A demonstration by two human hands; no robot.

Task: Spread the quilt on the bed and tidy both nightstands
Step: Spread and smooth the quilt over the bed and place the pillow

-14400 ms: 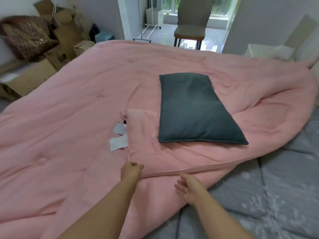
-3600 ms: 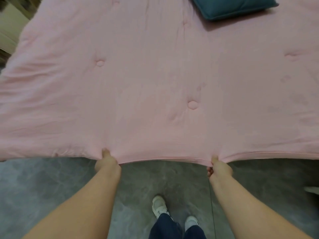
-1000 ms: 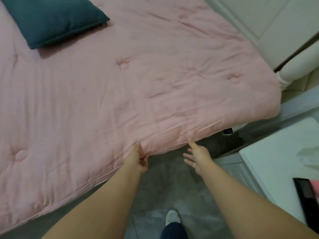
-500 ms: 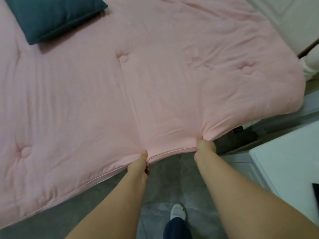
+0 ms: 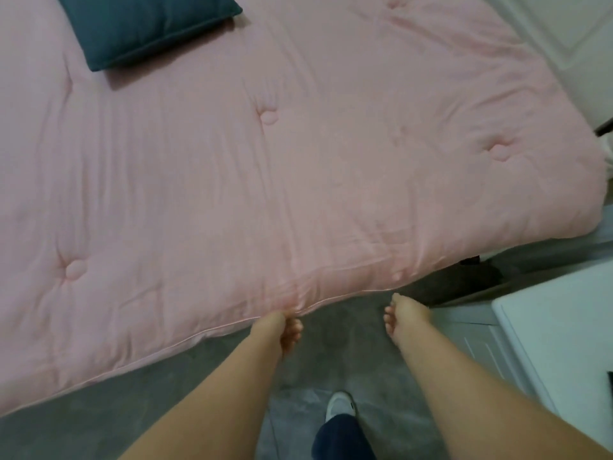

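Across most of the frame the pink quilt (image 5: 298,167) lies spread flat over the bed, tufted with button dimples, its piped edge running from the lower left up toward the right. At the upper left a dark teal pillow (image 5: 146,24) rests on top of it, cut off by the frame's top edge.

Low in the middle, the left hand (image 5: 282,330) is pinched on the quilt's edge, thumb on top and fingers curled beneath the hem. The right hand (image 5: 403,315) hangs just off that edge, fingers loosely spread and holding nothing; a strip of grey floor (image 5: 341,330) shows between it and the quilt.

At the lower right stands a white nightstand (image 5: 557,330), only its near corner and part of the top in view; a sliver of something dark sits at the frame's right edge on it, too little showing to say what. No open container can be seen.

At the bottom centre a white shoe (image 5: 340,406) and a dark trouser leg stand on the floor.
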